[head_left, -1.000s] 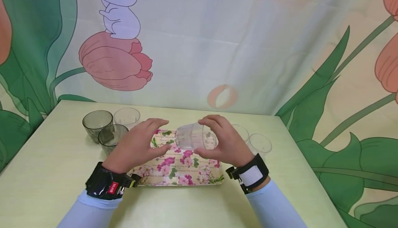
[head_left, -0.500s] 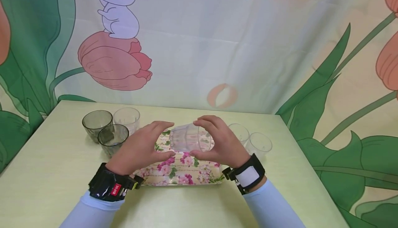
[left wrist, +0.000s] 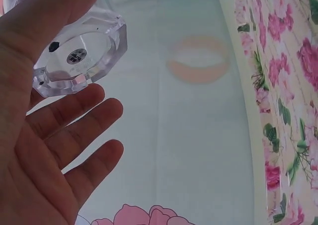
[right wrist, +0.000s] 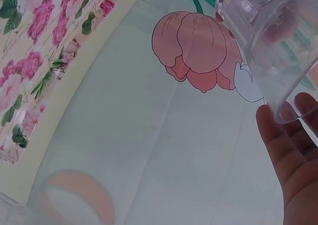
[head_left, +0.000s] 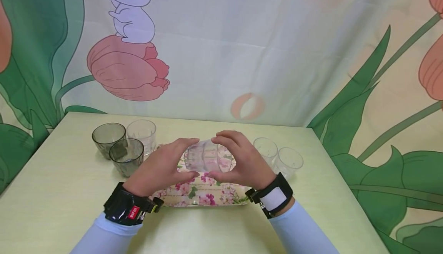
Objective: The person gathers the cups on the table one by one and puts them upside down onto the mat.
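Note:
A clear faceted drinking glass (head_left: 203, 157) lies on its side in the air over a floral tray (head_left: 194, 199), its base toward the left and its mouth toward the right. My left hand (head_left: 160, 165) holds the base end between thumb and fingers. At the rim end, my right hand (head_left: 243, 162) grips it the same way. The left wrist view shows the octagonal glass base (left wrist: 107, 58) with a small round sticker, the thumb across it and the lower fingers spread. In the right wrist view, fingertips (right wrist: 267, 116) touch the glass near its rim.
Two smoky grey glasses (head_left: 126, 164) and a clear glass (head_left: 144, 132) stand upright left of the tray. Right of it stand two more clear glasses (head_left: 290, 162). A printed cloth (head_left: 207, 54) hangs behind the pale table (head_left: 207, 231).
The glass has shifted left and slightly down with my right hand. My left hand has moved right and closed round its base; before, its fingers stood apart from the glass.

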